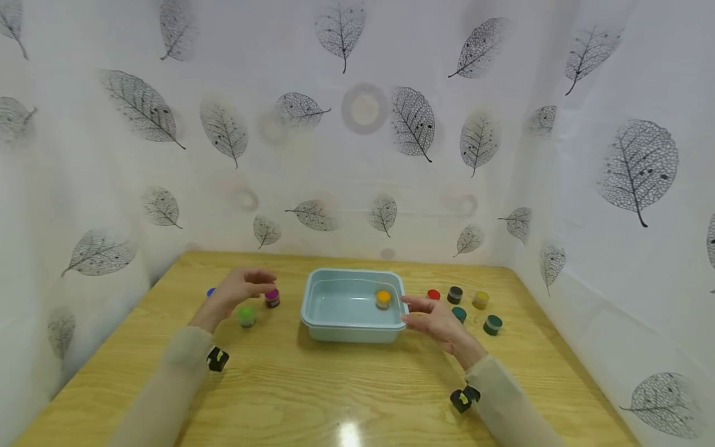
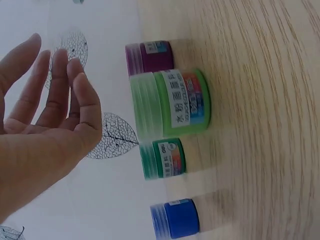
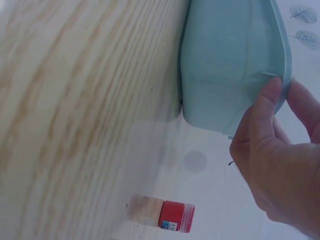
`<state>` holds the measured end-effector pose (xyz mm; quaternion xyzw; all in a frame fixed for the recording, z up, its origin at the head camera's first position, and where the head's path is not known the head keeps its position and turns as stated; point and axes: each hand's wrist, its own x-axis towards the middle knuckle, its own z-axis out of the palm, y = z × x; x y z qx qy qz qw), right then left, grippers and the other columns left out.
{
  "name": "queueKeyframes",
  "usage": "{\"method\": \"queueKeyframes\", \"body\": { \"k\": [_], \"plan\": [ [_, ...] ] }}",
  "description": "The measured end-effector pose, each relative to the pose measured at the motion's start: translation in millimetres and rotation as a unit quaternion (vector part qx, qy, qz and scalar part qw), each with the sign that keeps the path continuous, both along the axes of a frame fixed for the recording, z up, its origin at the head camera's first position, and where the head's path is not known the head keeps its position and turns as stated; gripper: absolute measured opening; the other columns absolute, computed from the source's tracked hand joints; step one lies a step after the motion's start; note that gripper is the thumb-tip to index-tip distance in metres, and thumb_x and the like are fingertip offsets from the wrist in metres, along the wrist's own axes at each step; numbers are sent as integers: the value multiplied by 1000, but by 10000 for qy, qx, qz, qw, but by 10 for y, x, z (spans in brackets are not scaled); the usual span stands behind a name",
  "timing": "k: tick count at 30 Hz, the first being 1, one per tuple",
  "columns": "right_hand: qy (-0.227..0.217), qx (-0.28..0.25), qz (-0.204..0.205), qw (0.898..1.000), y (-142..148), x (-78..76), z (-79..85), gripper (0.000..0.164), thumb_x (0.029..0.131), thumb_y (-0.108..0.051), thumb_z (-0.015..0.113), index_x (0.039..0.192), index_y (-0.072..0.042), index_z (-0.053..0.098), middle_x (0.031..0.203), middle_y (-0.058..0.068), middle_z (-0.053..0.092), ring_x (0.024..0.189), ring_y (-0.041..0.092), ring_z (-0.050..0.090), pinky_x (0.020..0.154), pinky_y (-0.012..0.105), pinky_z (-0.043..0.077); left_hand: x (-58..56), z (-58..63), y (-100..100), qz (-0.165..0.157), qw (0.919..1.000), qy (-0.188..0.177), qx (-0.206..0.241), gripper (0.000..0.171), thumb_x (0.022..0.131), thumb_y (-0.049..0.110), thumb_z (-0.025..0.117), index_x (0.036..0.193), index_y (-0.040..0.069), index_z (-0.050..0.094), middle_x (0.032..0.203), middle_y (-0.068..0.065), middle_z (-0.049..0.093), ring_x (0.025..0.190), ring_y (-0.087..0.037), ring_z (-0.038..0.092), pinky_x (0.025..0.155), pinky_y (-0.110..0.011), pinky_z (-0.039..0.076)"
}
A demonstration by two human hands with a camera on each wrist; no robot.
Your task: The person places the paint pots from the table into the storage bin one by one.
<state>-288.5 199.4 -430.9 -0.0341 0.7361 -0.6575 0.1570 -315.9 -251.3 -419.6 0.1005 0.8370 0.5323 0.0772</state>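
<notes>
A light blue plastic basin (image 1: 353,335) stands mid-table with an orange-lidded paint jar (image 1: 383,300) inside it. My right hand (image 1: 441,324) pinches the basin's right rim between thumb and fingers, as the right wrist view shows at the rim (image 3: 287,75). On the left, my left hand (image 1: 234,292) hovers over the paint jars, fingers loosely bent and holding nothing. By its fingertips in the head view is a purple paint jar (image 1: 272,298). Below it sits a light green jar (image 1: 246,316). The left wrist view also has a teal green jar (image 2: 170,159) and a blue jar (image 2: 177,219).
To the right of the basin are a red jar (image 1: 433,294), a black jar (image 1: 455,295), a yellow jar (image 1: 481,300), a teal jar (image 1: 459,314) and a dark green jar (image 1: 493,325). Leaf-patterned curtain (image 1: 301,174) surrounds the wooden table (image 1: 313,391) at the back and sides.
</notes>
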Motion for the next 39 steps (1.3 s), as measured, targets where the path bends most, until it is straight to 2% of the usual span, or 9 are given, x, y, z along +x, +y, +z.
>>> {"method": "queueKeyframes", "body": {
  "k": [5, 13, 20, 27, 33, 39],
  "plan": [
    [74, -41, 77, 9999, 3, 0, -5, 58, 89, -7, 72, 142, 1, 49, 123, 19, 52, 95, 14, 64, 90, 31, 58, -7, -30, -100, -176, 9996, 70, -201, 46, 93, 21, 68, 130, -4, 57, 131, -24, 59, 116, -30, 59, 105, -49, 47],
    [46, -80, 75, 9999, 20, -10, -56, 58, 88, -6, 72, 141, 0, 50, 123, 20, 55, 94, 15, 65, 89, 31, 59, -4, -103, -258, -790, 9962, -27, -360, 43, 91, 10, 67, 129, -7, 57, 128, -25, 60, 118, -36, 58, 99, -41, 52],
    [61, -133, 103, 9998, 30, -12, -61, 58, 88, -7, 72, 141, 0, 50, 121, 18, 55, 94, 15, 65, 89, 31, 59, 25, -110, -343, -997, 9940, -107, -433, 48, 91, 12, 68, 133, -7, 53, 134, -27, 56, 126, -44, 50, 104, -48, 49],
    [135, -146, 193, 9996, 45, 2, -53, 57, 91, -7, 68, 144, 0, 46, 126, 23, 50, 96, 16, 66, 90, 30, 58, 40, -111, -407, -1222, 9913, -326, -366, 51, 92, 12, 67, 134, -10, 48, 134, -32, 52, 121, -43, 54, 99, -44, 53],
    [96, -165, 121, 9997, 32, 8, -39, 57, 91, -6, 68, 143, 0, 47, 124, 22, 53, 95, 15, 66, 89, 30, 59, 76, -119, -450, -1348, 9883, -573, -431, 53, 91, 12, 68, 134, -11, 48, 138, -34, 47, 125, -45, 50, 95, -44, 55],
    [70, -132, 80, 9999, 25, 10, -51, 58, 90, -7, 70, 143, 0, 48, 124, 21, 53, 95, 16, 66, 89, 31, 59, 81, -158, -482, -1368, 9859, -744, -617, 52, 88, 11, 72, 131, -10, 53, 133, -28, 55, 119, -35, 55, 91, -35, 56]
  ]
}}
